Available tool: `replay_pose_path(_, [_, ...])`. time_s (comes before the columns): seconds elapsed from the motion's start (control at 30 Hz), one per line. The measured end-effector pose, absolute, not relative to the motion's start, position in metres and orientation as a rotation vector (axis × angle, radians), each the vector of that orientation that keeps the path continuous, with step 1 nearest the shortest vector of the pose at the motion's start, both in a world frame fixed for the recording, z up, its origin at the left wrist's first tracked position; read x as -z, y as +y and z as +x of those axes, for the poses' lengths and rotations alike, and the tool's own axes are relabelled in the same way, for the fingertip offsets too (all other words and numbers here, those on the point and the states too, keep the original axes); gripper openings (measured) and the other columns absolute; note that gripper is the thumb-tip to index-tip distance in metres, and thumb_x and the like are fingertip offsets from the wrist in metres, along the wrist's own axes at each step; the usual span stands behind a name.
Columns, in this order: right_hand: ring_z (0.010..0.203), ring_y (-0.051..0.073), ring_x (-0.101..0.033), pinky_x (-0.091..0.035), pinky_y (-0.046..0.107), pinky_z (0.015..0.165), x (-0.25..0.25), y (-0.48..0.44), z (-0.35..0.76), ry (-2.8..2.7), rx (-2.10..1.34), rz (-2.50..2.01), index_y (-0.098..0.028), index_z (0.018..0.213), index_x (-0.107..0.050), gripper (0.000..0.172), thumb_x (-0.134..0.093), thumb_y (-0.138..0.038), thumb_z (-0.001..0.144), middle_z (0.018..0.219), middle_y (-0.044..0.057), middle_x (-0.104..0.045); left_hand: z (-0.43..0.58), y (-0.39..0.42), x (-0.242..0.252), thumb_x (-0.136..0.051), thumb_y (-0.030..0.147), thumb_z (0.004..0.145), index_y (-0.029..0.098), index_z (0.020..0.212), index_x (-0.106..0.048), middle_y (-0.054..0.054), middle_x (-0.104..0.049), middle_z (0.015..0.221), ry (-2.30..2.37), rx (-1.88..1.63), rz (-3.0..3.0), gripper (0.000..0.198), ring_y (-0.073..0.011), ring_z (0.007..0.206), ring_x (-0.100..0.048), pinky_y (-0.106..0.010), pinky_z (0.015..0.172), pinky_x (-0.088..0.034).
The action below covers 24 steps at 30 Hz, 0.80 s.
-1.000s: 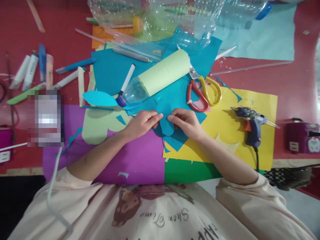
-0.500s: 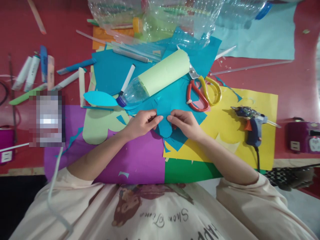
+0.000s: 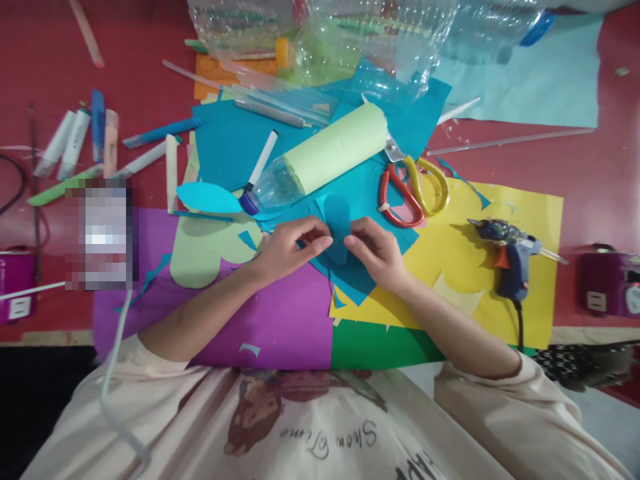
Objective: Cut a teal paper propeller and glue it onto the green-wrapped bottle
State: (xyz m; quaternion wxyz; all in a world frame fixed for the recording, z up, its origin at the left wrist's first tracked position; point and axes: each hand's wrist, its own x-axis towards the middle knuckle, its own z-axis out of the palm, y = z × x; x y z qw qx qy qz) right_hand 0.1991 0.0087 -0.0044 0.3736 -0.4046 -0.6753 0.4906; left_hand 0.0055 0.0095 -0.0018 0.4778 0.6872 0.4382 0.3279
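Note:
Between my two hands is a rounded, elongated blue paper cutout (image 3: 339, 223), above a larger blue sheet (image 3: 356, 288). My left hand (image 3: 299, 245) is closed at the cutout's left edge, with thumb and index finger pinched together. On the opposite edge, the curled fingers of my right hand (image 3: 377, 252) pinch at the paper; their exact contact is partly hidden. Just beyond lies a plastic bottle (image 3: 275, 183) wrapped in pale green paper (image 3: 340, 148), with a purple cap and a bright blue leaf-shaped piece (image 3: 207, 197) by the cap. Scissors (image 3: 403, 197) with red and yellow handles lie to the right.
A glue gun (image 3: 515, 263) rests on yellow paper (image 3: 535, 300) at the right. Markers (image 3: 73, 143) and a blurred-out device (image 3: 105, 237) are at the left. Large clear plastic bottles (image 3: 370, 40) stand across the back. Purple paper (image 3: 280, 320) and paper scraps lie in front.
The view has shifted slightly, so everything sits a little further right. My thumbs have drawn back from over the cutout toward its edges, and its lower end sits a little higher.

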Motion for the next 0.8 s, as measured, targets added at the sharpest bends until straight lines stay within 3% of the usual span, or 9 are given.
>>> replay_pose_path(0.1, [0.097,0.020,-0.068,-0.055,0.031,0.079,0.005,0.008,0.202,-1.894,-1.182,-0.860,-0.022,0.100,-0.061,0.030,-0.050,-0.050,0.096,0.101,0.008,-0.070,0.005,0.010,0.006,-0.053,0.062,0.084,0.019,0.078,-0.056,0.000,-0.065,0.071,1.065,-0.806,1.663,0.043,-0.0141,0.066,-0.062,-0.024,0.061,-0.049])
replay_pose_path(0.17, [0.103,0.021,-0.067,-0.055,0.033,0.084,0.006,0.008,0.202,-1.932,-1.132,-0.838,-0.022,0.103,-0.062,0.027,-0.048,-0.044,0.098,0.108,0.010,-0.070,0.003,0.009,0.009,-0.054,0.057,0.084,0.019,0.078,-0.055,0.001,-0.062,0.069,1.090,-0.806,1.627,0.039,-0.0138,0.064,-0.060,-0.025,0.059,-0.048])
replay_pose_path(0.27, [0.092,0.019,-0.067,-0.055,0.033,0.079,0.004,0.009,0.202,-1.900,-1.148,-0.904,-0.022,0.101,-0.063,0.026,-0.049,-0.043,0.097,0.102,0.009,-0.070,0.003,0.009,0.008,-0.048,0.044,0.086,0.021,0.070,-0.047,0.003,-0.055,0.061,1.169,-0.788,1.551,0.029,-0.0114,0.056,-0.053,-0.023,0.053,-0.043])
replay_pose_path(0.43, [0.065,0.012,-0.064,-0.054,0.028,0.062,0.003,0.006,0.199,-1.639,-1.394,-1.023,-0.023,0.097,-0.053,0.031,-0.056,-0.052,0.091,0.087,0.003,-0.067,0.006,0.014,-0.001,-0.046,0.035,0.085,0.022,0.061,-0.034,0.006,-0.033,0.052,1.226,-0.885,1.500,0.030,-0.0081,0.048,-0.036,-0.022,0.047,-0.034])
replay_pose_path(0.6, [0.051,0.008,-0.059,-0.045,0.021,0.045,0.003,0.006,0.197,-1.487,-1.668,-1.056,-0.021,0.095,-0.050,0.042,-0.066,-0.058,0.082,0.077,-0.002,-0.061,0.008,0.015,-0.005,-0.048,0.034,0.087,0.022,0.063,-0.038,0.005,-0.037,0.055,1.180,-0.913,1.446,0.028,-0.0081,0.049,-0.038,-0.021,0.047,-0.036])
replay_pose_path(0.8, [0.048,0.009,-0.057,-0.044,0.023,0.046,-0.003,0.009,0.195,-1.586,-1.684,-1.094,-0.020,0.072,-0.050,0.045,-0.062,-0.063,0.081,0.062,-0.003,-0.053,0.008,0.013,-0.003,-0.051,0.044,0.089,0.021,0.066,-0.041,0.005,-0.037,0.055,1.162,-0.895,1.433,0.034,-0.0081,0.050,-0.043,-0.021,0.049,-0.040])
